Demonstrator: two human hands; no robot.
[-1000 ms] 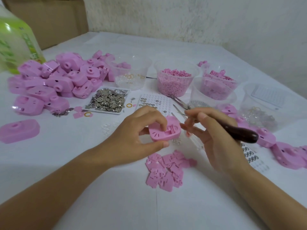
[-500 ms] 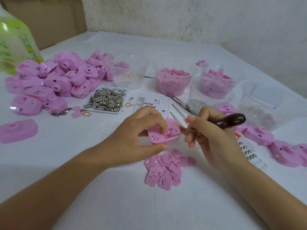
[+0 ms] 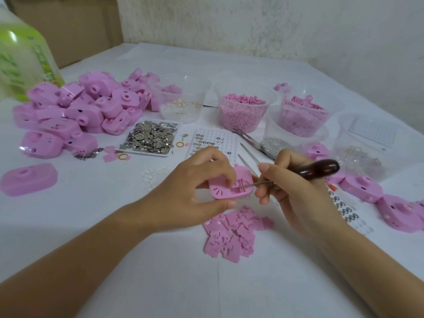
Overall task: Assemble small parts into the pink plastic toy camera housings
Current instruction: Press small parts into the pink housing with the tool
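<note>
I have the left hand (image 3: 195,187) curled round a small pink plastic camera housing (image 3: 226,191), thumb along its near edge and forefinger bent over the top, holding it just above the white table cover (image 3: 114,237) near the middle of the view. The right hand (image 3: 296,196) pinches a pick with a dark brown wooden handle and thin metal shaft (image 3: 321,169). Its fingers are closed on the shaft close to the handle, and the handle sticks out to the right past the knuckles. The shaft's tip lies in the ribbed recess on the housing's upturned face. I cannot tell whether a small part sits under the tip. Just below the housing, a heap of flat pink plastic plates (image 3: 231,232) lies on the cover. Beyond the hands I see steel tweezers (image 3: 249,157) beside a white dimpled tray with small round metal parts (image 3: 208,138), and left of that a white tray of silvery metal clips (image 3: 149,136). A large pile of pink housings (image 3: 75,111) sits at far left, with one lone pink shell (image 3: 27,179) nearer me. Behind stand a clear plastic cup of pink pellets (image 3: 243,111) and a clear cup with yellow rings (image 3: 181,104). More pink housings (image 3: 362,188) lie on the right.
</note>
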